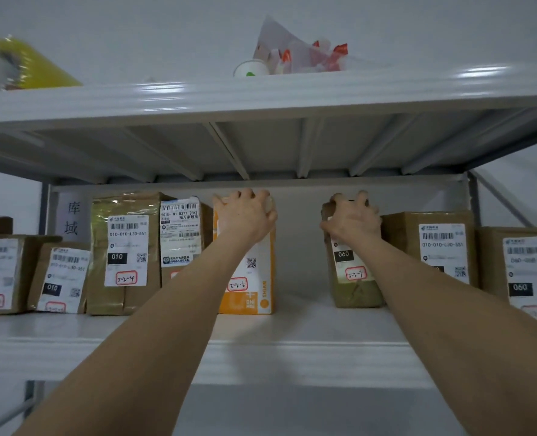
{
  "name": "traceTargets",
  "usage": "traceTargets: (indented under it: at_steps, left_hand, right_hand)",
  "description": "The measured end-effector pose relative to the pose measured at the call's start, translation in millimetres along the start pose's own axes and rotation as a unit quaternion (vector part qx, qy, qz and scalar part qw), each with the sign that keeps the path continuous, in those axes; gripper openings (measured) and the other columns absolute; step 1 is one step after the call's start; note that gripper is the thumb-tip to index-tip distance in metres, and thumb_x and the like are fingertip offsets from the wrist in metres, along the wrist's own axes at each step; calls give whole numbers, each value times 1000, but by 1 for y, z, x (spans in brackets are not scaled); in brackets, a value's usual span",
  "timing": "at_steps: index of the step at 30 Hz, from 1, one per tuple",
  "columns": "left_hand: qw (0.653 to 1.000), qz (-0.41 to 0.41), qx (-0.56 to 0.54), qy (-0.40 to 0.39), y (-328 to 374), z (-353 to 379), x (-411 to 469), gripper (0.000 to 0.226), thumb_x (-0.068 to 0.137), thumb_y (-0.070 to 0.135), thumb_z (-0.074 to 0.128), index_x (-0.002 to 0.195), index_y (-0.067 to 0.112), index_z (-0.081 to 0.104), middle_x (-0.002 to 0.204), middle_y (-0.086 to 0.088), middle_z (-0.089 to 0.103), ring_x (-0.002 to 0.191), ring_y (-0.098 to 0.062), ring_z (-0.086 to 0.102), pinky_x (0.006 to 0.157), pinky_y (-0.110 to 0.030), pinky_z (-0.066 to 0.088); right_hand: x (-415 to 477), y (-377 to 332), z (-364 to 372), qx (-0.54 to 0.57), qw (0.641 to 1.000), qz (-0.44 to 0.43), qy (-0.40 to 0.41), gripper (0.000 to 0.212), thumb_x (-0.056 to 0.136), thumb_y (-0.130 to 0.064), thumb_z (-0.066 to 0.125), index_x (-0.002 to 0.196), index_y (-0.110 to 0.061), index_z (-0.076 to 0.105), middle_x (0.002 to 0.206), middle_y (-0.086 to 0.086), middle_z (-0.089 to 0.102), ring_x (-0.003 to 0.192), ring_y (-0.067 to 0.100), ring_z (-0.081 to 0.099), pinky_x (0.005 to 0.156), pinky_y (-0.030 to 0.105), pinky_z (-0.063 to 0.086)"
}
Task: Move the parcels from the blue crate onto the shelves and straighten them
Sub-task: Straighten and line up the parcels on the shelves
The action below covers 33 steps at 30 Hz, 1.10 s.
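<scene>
Brown cardboard parcels stand in a row on the middle shelf of a grey metal rack, with their labels facing out. The left hand grips the top of an orange-and-white box marked 3-2-6 in a red frame. Its fingers are curled over the box's top edge. The right hand grips the top of a brown parcel labelled 060 and 3-2-7, fingers likewise curled over the top. Both parcels stand upright on the shelf with a bare gap between them.

Just left of the orange-and-white box is a white-labelled parcel, then a tall taped parcel marked 3-2-4, a small tilted parcel marked 010, and a blurred parcel at the frame edge. Right of the brown parcel, close against it, stands a wider parcel, and beyond that another 060 parcel. A paper sign with two characters hangs on the back wall.

On the upper shelf lie a blurred yellow packet, a white cup and a clear bag of red-and-white items.
</scene>
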<state>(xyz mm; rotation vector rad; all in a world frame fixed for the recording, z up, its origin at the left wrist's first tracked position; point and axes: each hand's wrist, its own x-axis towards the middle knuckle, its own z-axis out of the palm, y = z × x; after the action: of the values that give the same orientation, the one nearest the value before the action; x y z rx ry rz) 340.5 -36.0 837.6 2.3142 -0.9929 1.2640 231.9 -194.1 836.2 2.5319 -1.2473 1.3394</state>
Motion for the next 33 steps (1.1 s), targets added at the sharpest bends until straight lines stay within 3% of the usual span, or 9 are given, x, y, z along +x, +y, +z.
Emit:
traceTargets:
  at_steps: [8,18,24,27,31,33]
  left_hand:
    - [1000,-25,-12,-12,0,-2,0,52,93,50,38,140,27,35,141,-8,42,130,-31,38,107,-66,19]
    - [998,-33,-52,-34,-1,-6,3,59,87,49,50,141,35,32,144,-9,36,134,-34,29,103,-69,23]
    - [997,-16,-63,-36,-11,-7,-4,56,94,48,38,146,33,23,149,-8,32,138,-31,26,106,-67,20]
    - [997,1,-80,-21,-14,-9,-8,52,96,39,36,146,28,25,147,-10,33,137,-31,29,109,-63,21]
    - [996,7,-91,-18,-17,-11,-12,48,97,30,36,144,26,31,145,-10,36,136,-32,30,110,-62,19]
    - [996,4,-91,-28,-17,-13,-12,49,96,27,37,145,26,31,146,-10,35,136,-32,29,110,-62,18]
  right_hand:
    - [-23,-55,6,57,997,-51,4,64,74,-59,67,130,-36,44,132,9,33,115,37,42,73,37,35]
    - [-36,-63,-8,40,998,-54,-6,66,75,-65,64,131,-35,44,131,9,35,115,37,43,73,37,37]
    - [-40,-56,-10,105,992,-65,-33,75,80,-63,61,144,-38,32,153,9,17,132,37,32,98,44,38]
    - [-44,-51,-10,120,991,-63,-8,73,84,-55,59,147,-36,27,157,7,9,134,37,30,101,45,37]
    - [-51,-51,-5,170,982,-68,-44,71,87,-29,59,147,-37,23,156,2,3,121,37,45,89,37,43]
    - [-53,-56,-4,172,981,-72,-63,76,86,-24,60,149,-37,19,158,2,-5,125,39,42,95,38,42]
